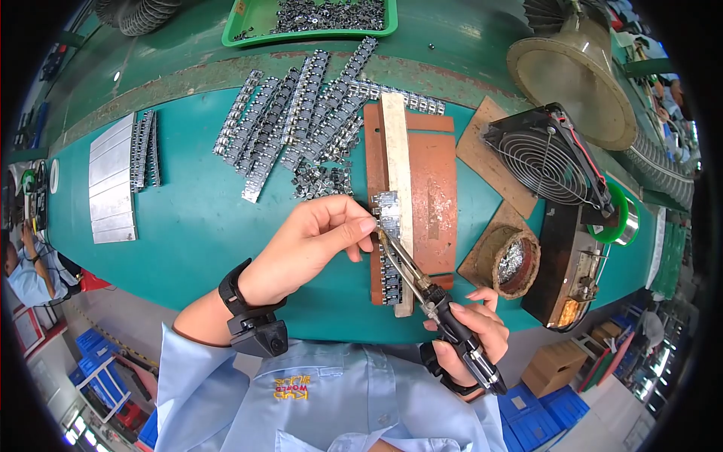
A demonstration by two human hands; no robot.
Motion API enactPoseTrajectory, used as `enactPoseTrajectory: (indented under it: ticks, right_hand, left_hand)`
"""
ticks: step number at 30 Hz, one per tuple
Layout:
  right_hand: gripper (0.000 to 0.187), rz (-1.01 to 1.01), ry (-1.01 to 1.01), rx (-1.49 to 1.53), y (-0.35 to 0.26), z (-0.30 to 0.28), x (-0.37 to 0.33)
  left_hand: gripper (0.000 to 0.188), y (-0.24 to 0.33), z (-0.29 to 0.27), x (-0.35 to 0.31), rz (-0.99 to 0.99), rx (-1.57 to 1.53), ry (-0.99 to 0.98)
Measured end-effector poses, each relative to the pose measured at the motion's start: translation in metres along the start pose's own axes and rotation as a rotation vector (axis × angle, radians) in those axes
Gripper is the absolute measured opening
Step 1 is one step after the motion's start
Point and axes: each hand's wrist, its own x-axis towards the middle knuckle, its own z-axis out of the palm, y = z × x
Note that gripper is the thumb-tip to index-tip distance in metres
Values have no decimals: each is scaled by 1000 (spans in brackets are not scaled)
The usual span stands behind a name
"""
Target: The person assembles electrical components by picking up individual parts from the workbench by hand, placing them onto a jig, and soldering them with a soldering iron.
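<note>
My right hand [474,331] is wrapped round the black handle of a soldering iron [455,325] with a thin tube along its shaft. The iron's tip points up and left, to a strip of small metal parts [390,282] lying along a pale wooden bar [395,151]. That bar rests on a reddish-brown board [434,188]. Close to the tip, my left hand [320,237] pinches thumb and forefinger together at the strip's left edge. What sits between those fingertips is too small to make out.
Beyond my left hand lie several metal strips [263,128] and a pile of loose parts [322,181]. A green tray [309,36] of small parts stands at the back. To the right are a fan [544,166], a round pot [497,256], a solder spool [623,215] and a funnel-shaped duct [568,79].
</note>
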Motion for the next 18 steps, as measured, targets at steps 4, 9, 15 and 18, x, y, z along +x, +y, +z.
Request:
enactPoseTrajectory:
  ticks: [4,9,15,18]
  right_hand:
    - [46,10,101,64,2,4,-10]
    - [51,145,415,264,2,22,-27]
    - [52,250,544,289,17,34,-36]
    - [51,270,589,412,12,34,-30]
  left_hand:
    - [16,0,1,0,2,-1,1]
    - [16,-2,0,0,11,12,0]
    - [19,1,0,-3,44,34,13]
    - [9,10,-6,-8,225,468,293]
